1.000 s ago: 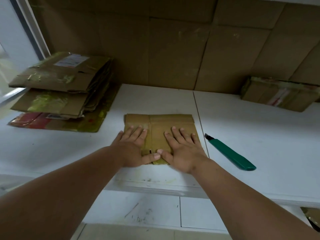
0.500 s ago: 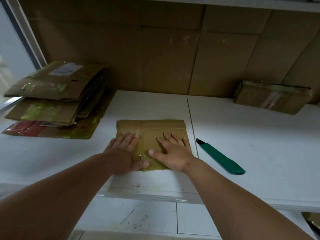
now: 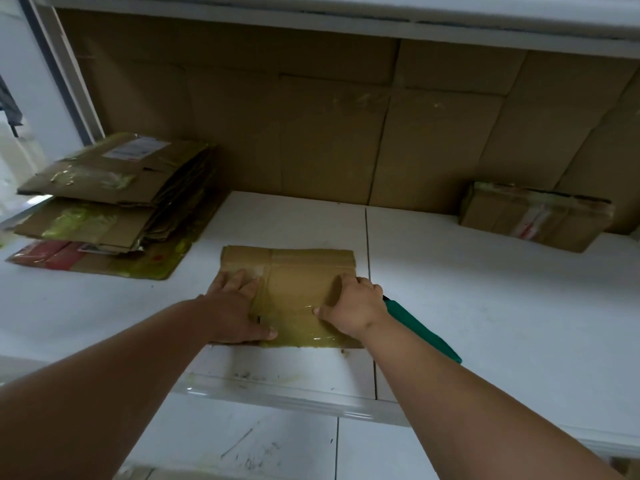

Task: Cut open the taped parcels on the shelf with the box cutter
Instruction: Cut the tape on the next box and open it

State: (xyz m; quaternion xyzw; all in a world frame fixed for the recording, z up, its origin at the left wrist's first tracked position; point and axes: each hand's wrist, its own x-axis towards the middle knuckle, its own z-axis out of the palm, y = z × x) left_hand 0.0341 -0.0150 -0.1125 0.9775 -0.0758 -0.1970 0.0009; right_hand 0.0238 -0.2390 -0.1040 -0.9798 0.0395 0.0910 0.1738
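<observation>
**A:** Cardboard fills the head view: what lies under the hands?

**B:** A flattened, taped parcel [image 3: 294, 289] lies near the front edge of the white shelf [image 3: 485, 306]. The left hand [image 3: 232, 313] rests palm down on its left part, fingers straight and together, thumb stretched toward the middle.

**A:** And the right hand?

**B:** The right hand [image 3: 349, 306] sits at the parcel's right edge, fingers curled over that edge and thumb pressed on the glossy tape, so it appears to grip the cardboard.

**A:** Where is the cutter?

**B:** The green box cutter [image 3: 422, 329] lies just right of the right hand, partly hidden behind the wrist. Its long axis runs diagonally, blade end toward the parcel, handle toward the front right. The right hand is clearly nearer to it.

**A:** Anything else?

**B:** A stack of flattened boxes [image 3: 114, 199] back left, and an uncut taped parcel [image 3: 533, 216] back right.
</observation>
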